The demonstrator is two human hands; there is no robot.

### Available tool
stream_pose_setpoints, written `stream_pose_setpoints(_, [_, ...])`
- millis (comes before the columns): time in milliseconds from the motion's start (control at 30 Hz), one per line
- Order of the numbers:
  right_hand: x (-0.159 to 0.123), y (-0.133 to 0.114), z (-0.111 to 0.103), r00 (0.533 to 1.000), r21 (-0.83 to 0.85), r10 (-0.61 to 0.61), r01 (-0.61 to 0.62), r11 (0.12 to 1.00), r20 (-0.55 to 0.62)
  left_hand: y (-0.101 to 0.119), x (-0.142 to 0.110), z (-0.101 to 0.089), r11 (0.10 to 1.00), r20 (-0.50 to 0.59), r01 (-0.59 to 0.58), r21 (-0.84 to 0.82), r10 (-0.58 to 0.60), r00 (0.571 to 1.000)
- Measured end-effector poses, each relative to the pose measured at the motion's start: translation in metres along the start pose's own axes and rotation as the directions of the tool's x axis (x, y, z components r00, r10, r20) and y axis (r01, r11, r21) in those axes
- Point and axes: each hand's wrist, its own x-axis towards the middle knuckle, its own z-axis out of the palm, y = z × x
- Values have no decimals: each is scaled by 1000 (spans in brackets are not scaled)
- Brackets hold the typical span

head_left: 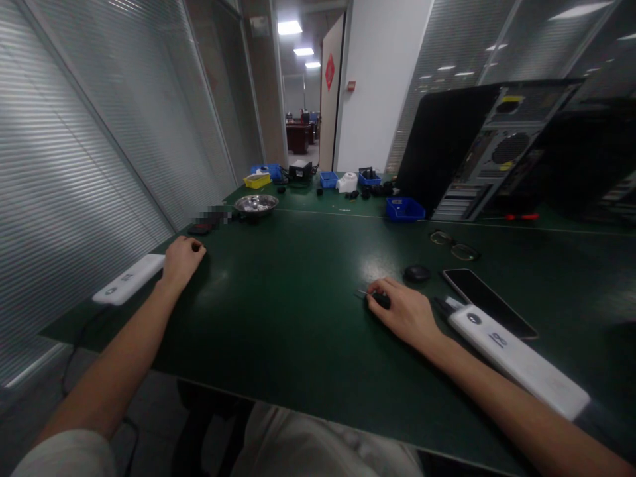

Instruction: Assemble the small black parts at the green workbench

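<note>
At the table (278, 298), the right hand (397, 306) grips a partly hidden tool (381, 300); left hand's (182, 260) hold unclear.

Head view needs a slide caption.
Right hand holding a dark-handled tool, left hand by a white device, over a green table.

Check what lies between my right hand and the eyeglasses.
A black rounded object, apparently a computer mouse, lies between the right hand and the eyeglasses, as the head view shows.
</note>
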Motion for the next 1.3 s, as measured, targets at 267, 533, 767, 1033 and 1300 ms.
stream_pose_setpoints(267, [0,0,0,1000,-5,-5,5,1000,5,1,4,0,999,-9,17,-42,-17,1000])
stream_pose_setpoints(533, [0,0,0,1000,-3,-3,3,1000,14,11,-1,-6,996,34,8,89,-11,999])
stream_pose_setpoints(767, [0,1,1,1000,7,0,0,1000,20,3,-2,-7,1000,40,26,9,-26,999])
stream_pose_setpoints(1033, [0,0,-1,1000,12,-3,3,1000,30,-16,3,-15,904,206,261,-340,-200,958])
stream_pose_setpoints(1300, [0,4,-2,998,75,-62,59,995,31,49,-13,-34,843,195,170,-510,-80,978])
